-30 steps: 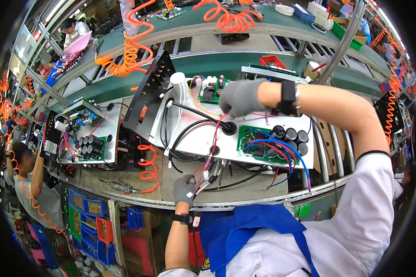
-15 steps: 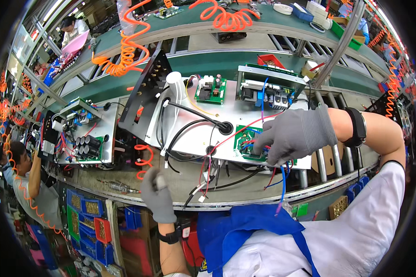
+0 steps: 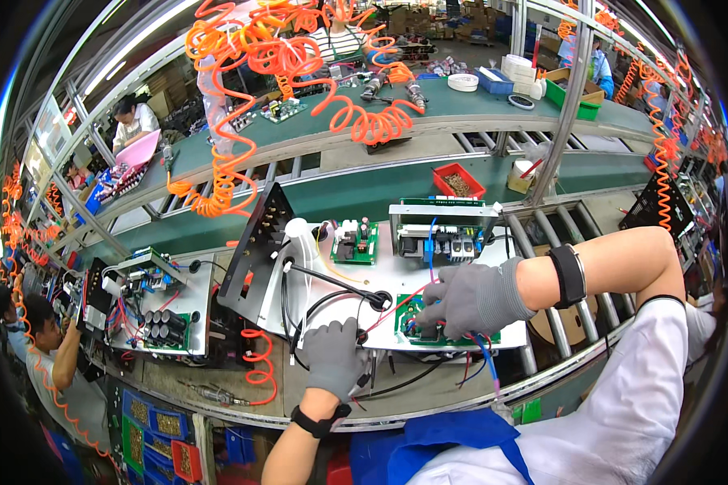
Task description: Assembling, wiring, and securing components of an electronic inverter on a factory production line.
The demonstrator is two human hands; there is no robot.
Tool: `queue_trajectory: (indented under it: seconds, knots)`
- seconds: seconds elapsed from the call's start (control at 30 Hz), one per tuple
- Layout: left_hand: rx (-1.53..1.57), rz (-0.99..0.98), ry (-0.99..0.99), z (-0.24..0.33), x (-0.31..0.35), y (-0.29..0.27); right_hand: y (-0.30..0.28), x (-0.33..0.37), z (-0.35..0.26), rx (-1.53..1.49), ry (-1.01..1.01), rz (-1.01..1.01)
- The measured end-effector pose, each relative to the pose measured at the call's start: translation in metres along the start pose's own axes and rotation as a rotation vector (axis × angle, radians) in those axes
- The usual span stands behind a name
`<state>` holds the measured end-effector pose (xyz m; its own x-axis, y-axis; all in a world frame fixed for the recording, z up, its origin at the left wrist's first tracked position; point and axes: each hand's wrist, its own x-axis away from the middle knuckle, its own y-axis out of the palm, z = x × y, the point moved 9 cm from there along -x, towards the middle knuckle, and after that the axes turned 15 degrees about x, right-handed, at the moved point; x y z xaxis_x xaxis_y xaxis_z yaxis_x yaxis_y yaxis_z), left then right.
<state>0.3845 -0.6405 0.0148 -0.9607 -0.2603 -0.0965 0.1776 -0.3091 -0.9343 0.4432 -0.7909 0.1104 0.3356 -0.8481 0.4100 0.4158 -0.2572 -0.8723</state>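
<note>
A pale metal chassis plate (image 3: 390, 276) lies before me, with a black perforated panel (image 3: 256, 250) upright at its left end. My right hand (image 3: 471, 301), in a grey glove, bends its fingers down onto the green circuit board (image 3: 404, 310) at the front right, among red and blue wires; the fingertips are partly hidden. At the plate's front edge, my gloved left hand (image 3: 333, 357) has its fingers curled over the spot where black cables (image 3: 396, 386) hang; what it grips is hidden. Farther back are a small green board (image 3: 356, 242) and a heatsink module (image 3: 438, 242).
A similar unit with black capacitors (image 3: 166, 327) stands to the left, near another person (image 3: 57, 368). Conveyor rollers (image 3: 534, 252) run at right. Orange coiled hoses (image 3: 372, 125) hang overhead. A power screwdriver (image 3: 217, 394) lies in front; a red screw bin (image 3: 459, 181) stands behind.
My left hand has moved right and forward, from beside the plate to the cables at its front edge. My right hand stays on the circuit board. The view has tilted up.
</note>
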Motion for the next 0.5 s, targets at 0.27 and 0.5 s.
queue_trajectory:
  seconds: [0.27,0.5]
  knots:
    - [0.662,-0.118,-0.143,-0.039,-0.017,0.019,0.014,-0.025,0.052,-1.039,0.245,0.436]
    - [0.376,-0.097,-0.109,-0.030,-0.033,0.026,-0.006,-0.040,0.057,-1.062,0.130,0.638]
